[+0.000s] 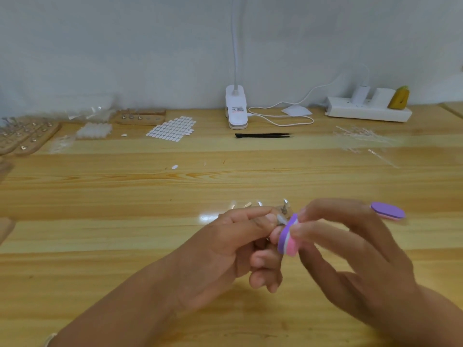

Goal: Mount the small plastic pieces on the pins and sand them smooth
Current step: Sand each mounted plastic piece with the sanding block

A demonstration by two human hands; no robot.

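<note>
Near centre, above the glossy, knotty pine surface (125, 196): left hand (233, 236) pinching a small, pale, curved plastic piece (280, 218) on what looks like a metal pin, mostly buried under the fingers. Right hand (350, 251), blurred, gripping an oval foam sanding block (288, 236) with purple face, white core and pink back, pressed edge-on against the piece. Just beyond the hands, a few short shiny loose pins (248, 204), partly hidden by the knuckles. To the right, a second sanding block (387, 210), purple over pink, flat on the wood. Farther off: slim black tweezers (264, 135), white clip lamp (236, 108) with looping cable, white power strip (368, 112), sheet of white oval stickers (172, 128), thin clear sticks (363, 136) at far right. At far left, wooden pin boards (27, 136), cut off by the edge and too soft to read.
</note>
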